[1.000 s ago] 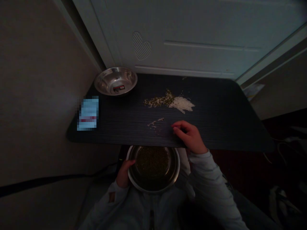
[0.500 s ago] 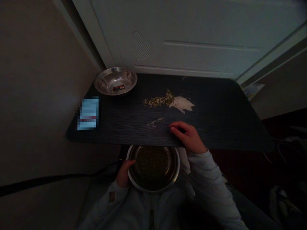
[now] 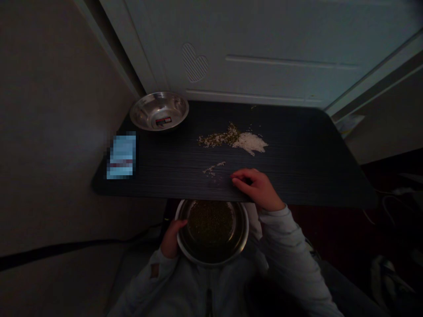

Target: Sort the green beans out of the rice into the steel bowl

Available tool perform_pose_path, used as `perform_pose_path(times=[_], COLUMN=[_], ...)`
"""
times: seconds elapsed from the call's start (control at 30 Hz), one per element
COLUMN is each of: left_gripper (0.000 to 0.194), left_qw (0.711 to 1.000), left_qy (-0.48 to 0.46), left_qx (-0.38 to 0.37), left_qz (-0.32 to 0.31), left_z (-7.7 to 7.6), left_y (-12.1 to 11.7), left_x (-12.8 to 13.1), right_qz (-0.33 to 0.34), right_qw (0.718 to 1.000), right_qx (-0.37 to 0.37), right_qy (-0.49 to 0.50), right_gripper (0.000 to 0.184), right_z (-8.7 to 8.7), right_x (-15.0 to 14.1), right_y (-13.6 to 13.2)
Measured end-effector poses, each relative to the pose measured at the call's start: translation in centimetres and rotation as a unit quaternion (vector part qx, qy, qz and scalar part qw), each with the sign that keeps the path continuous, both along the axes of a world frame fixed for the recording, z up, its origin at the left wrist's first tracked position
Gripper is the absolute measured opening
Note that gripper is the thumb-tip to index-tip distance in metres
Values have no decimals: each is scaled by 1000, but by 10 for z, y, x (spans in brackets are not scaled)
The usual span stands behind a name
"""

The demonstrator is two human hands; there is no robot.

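My left hand [image 3: 172, 237] grips the rim of a steel bowl [image 3: 243, 240] that holds dark greenish grains, just below the near edge of the black table [image 3: 297, 167]. My right hand [image 3: 256, 187] rests on the table near that edge, fingers curled and pressed together, fingertips pointing left. A small trail of grains [image 3: 214, 168] lies just left of those fingertips. Farther back lie a pile of greenish grains [image 3: 220, 138] and, touching it on the right, a pile of white rice [image 3: 251, 142].
An empty steel bowl [image 3: 159, 111] stands at the table's back left corner. A light blue card-like object [image 3: 122, 156] lies near the left edge. A white door panel [image 3: 264, 53] rises right behind the table. A dark cable [image 3: 66, 248] crosses the floor at left.
My right hand has slid a little to the left along the table's near edge, toward the small trail of grains. The left hand and bowl have stayed put.
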State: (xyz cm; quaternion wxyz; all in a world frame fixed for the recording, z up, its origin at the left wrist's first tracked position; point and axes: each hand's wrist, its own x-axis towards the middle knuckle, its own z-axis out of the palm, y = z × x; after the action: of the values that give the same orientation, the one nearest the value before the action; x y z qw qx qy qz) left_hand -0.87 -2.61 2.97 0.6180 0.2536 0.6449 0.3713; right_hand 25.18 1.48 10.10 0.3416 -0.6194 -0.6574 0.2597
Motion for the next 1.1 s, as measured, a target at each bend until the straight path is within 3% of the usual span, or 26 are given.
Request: perform_pose_path(times=[0.37,0.63,0.83,0.93,1.1], left_gripper=[15,10,9,10,16], left_qw=[1000,1000,999,1000,998], left_qy=[-17,9,21,24,-29], left_qx=[-19,5,3,-4,-47], left_qz=[1,-27,-23,-13,-13], left_z=[0,-16,0,4,9], left_y=[1,-2,0,1,2], left_x=[1,-9,-1,1,4], right_qz=[82,94,96,62,-99], right_qw=[995,993,994,998,981], right_qx=[7,2,-4,-22,-3], right_qy=[-63,-73,-54,10,164], right_gripper=[14,14,14,16,20], right_z=[1,3,5,3,-6], right_x=[2,2,2,3,5], right_y=[1,1,1,-1,0])
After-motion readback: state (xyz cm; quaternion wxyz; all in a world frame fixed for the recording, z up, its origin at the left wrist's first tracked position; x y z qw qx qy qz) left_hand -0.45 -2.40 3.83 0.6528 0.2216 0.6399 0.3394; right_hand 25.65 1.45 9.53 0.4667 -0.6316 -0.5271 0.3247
